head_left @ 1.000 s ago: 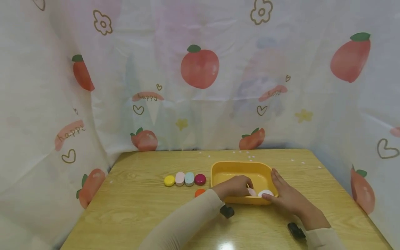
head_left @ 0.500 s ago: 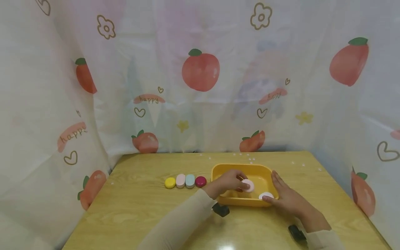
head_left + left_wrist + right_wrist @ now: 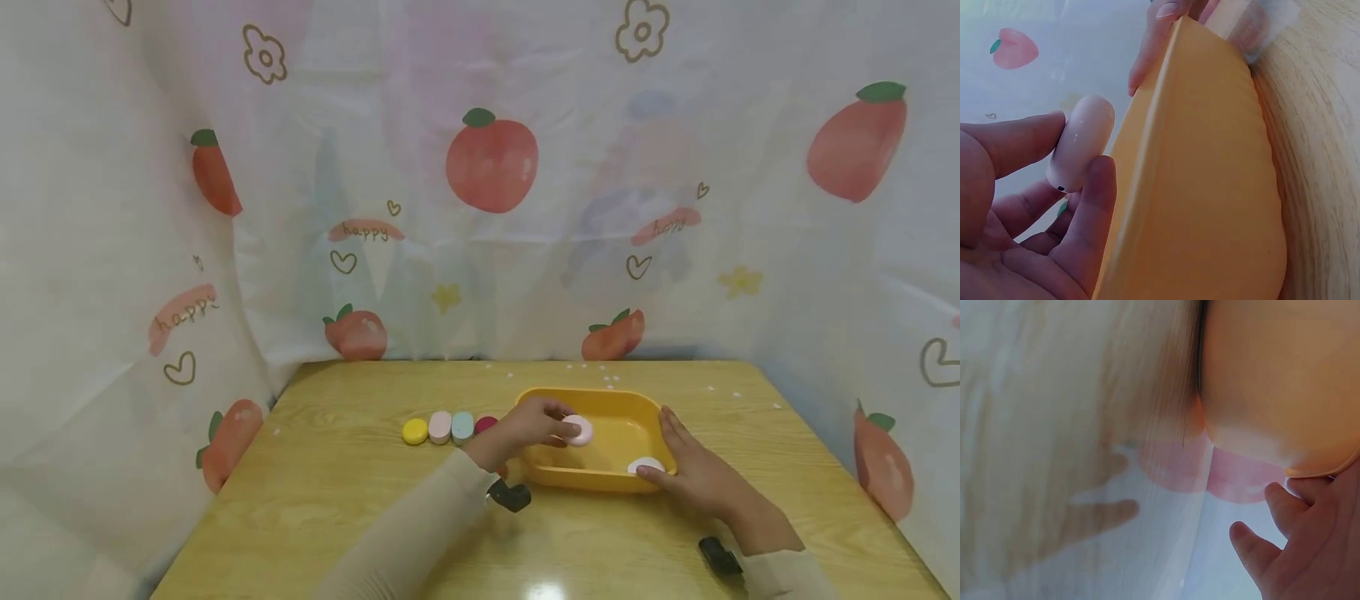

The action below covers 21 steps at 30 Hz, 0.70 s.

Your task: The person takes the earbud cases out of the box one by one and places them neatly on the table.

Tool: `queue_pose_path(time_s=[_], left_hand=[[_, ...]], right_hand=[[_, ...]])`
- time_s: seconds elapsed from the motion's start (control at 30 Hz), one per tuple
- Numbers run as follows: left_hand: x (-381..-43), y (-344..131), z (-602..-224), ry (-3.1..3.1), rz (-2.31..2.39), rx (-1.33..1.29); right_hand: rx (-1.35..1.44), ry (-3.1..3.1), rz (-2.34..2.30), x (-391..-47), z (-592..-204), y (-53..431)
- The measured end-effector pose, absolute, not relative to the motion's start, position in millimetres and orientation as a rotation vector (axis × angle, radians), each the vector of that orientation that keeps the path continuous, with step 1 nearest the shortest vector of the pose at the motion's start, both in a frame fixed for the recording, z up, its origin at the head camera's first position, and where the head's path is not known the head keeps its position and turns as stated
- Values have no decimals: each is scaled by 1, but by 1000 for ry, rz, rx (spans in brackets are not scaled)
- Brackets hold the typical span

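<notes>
My left hand (image 3: 536, 423) pinches a pale pink, glossy, rounded disc (image 3: 577, 431) between thumb and fingers, over the left part of a yellow plastic bin (image 3: 570, 478). In the left wrist view the disc (image 3: 1082, 144) has a small dark spot near one end, and it is held above the bin's rim. My right hand (image 3: 705, 475) holds the bin's right front corner, thumb over the rim and fingers along the outside. Beside that thumb, inside the bin, lies a white rounded piece (image 3: 645, 464), partly covered.
Left of the bin, a row on the wooden table (image 3: 337, 517) holds a yellow round piece (image 3: 415, 431), a pink oval (image 3: 440, 427), a light blue oval (image 3: 462, 427) and a dark red piece (image 3: 486, 423). A printed curtain (image 3: 495, 275) surrounds the table.
My left hand has lifted the pale pink disc from the bin's floor and carried it leftward. The orange piece is now mostly hidden by the left wrist. My right hand stays on the bin's corner.
</notes>
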<state>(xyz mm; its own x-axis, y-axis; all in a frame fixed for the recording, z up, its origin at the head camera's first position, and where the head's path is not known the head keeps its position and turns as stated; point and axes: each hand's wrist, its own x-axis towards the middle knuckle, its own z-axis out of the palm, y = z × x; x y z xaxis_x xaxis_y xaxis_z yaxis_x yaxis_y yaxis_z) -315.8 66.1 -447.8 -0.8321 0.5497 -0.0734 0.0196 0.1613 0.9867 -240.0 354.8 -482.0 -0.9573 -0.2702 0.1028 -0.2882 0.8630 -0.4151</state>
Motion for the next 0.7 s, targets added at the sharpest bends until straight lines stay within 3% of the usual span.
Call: queue_pose_path(time_s=[0.7], left_hand=[[-314, -13, -445, 2124, 1737, 496]], right_hand=[[475, -2975, 711, -240, -478, 354]])
